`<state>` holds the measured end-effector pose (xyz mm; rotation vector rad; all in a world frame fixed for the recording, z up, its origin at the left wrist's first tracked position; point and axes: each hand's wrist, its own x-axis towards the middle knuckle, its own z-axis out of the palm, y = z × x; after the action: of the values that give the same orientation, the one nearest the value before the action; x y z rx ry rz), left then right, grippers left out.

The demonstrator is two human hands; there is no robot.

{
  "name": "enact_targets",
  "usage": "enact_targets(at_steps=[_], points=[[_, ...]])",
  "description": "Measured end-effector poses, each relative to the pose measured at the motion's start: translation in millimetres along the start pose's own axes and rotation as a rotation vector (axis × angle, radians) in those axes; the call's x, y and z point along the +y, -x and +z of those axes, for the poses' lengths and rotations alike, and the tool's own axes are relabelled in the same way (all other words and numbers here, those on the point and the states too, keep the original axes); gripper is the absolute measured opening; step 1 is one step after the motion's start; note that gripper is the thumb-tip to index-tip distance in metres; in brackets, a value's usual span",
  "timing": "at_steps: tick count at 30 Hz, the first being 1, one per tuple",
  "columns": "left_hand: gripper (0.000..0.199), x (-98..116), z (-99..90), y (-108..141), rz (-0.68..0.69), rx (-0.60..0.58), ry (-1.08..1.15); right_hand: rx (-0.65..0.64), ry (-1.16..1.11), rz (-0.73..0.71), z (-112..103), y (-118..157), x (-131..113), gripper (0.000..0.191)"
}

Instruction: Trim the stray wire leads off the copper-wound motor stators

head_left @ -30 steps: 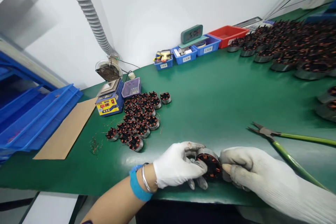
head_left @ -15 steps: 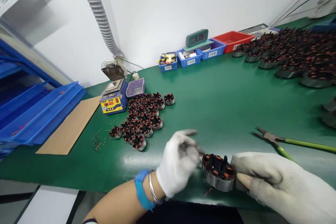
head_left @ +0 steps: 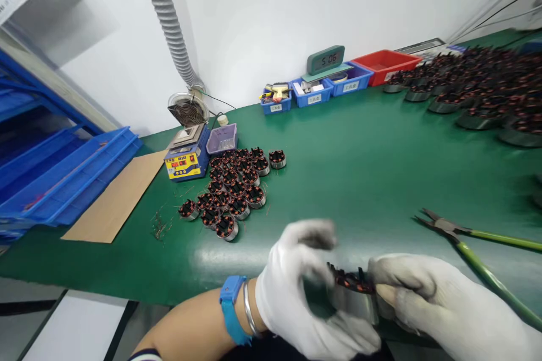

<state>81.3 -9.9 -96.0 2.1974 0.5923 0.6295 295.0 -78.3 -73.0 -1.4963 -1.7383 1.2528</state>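
One stator (head_left: 353,282), round, no long axis, windings uppermost, at the near edge of the bench (head_left: 339,180); right side pinched between thumb and bent fingers of my right hand (head_left: 423,290), the nearer of the two. My left hand (head_left: 288,287), blurred: thumb and fingers parted in a wide curve at the stator's left, lower fingers crossing before its wall, contact I cannot tell; pliers (head_left: 449,228) beyond my right hand.

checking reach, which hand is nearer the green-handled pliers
Right. The right hand, gripping the wound ring, is just on the near side of the pliers; the left hand is farther off to their left, curved beside the ring.
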Motion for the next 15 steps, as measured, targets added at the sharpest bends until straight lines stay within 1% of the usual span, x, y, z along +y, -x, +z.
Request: enact_targets(at_steps=[1,2,3,4,5,6,8,9,10,11,12,14,15], points=[[0.051,-1.0,2.0,-1.3,-0.025,0.004,-0.011,0.058,0.116,-0.045,0.2,1.1,2.2,0.049],[0.044,-0.9,3.1,-3.1,-0.042,-0.01,-0.01,0.108,0.209,-0.082,0.7,1.2,4.6,0.044],[0.033,0.3,3.1,-5.3,-0.051,-0.036,-0.015,0.134,0.254,-0.101,1.8,0.2,7.0,0.04],[0.025,2.6,2.3,-7.6,-0.049,-0.049,-0.037,0.133,0.239,-0.086,3.3,-1.8,9.3,0.039],[0.021,5.7,0.8,-10.1,-0.031,-0.045,-0.08,0.095,0.16,-0.041,5.2,-4.5,11.1,0.041],[0.02,9.2,-0.9,-12.4,0.007,-0.026,-0.141,0.037,0.029,0.026,7.2,-7.6,12.5,0.043],[0.018,15.2,-3.6,-15.8,0.092,0.05,-0.294,-0.075,-0.264,0.162,9.6,-13.2,14.1,0.048],[0.015,17.0,-4.2,-16.6,0.126,0.095,-0.353,-0.108,-0.347,0.2,9.4,-14.9,14.8,0.048],[0.013,17.5,-3.9,-16.7,0.155,0.141,-0.384,-0.104,-0.342,0.196,7.9,-15.5,15.7,0.047],[0.012,16.9,-2.9,-16.2,0.177,0.199,-0.399,-0.06,-0.241,0.145,5.3,-15.0,17.0,0.044],[0.014,15.3,-1.3,-15.2,0.201,0.278,-0.406,0.02,-0.061,0.048,1.9,-13.5,18.6,0.039],[0.029,10.3,3.0,-12.2,0.259,0.432,-0.417,0.21,0.391,-0.25,-4.9,-8.2,21.4,0.024],[0.037,7.8,5.3,-10.5,0.287,0.48,-0.422,0.294,0.593,-0.401,-7.1,-5.1,21.9,0.019]])
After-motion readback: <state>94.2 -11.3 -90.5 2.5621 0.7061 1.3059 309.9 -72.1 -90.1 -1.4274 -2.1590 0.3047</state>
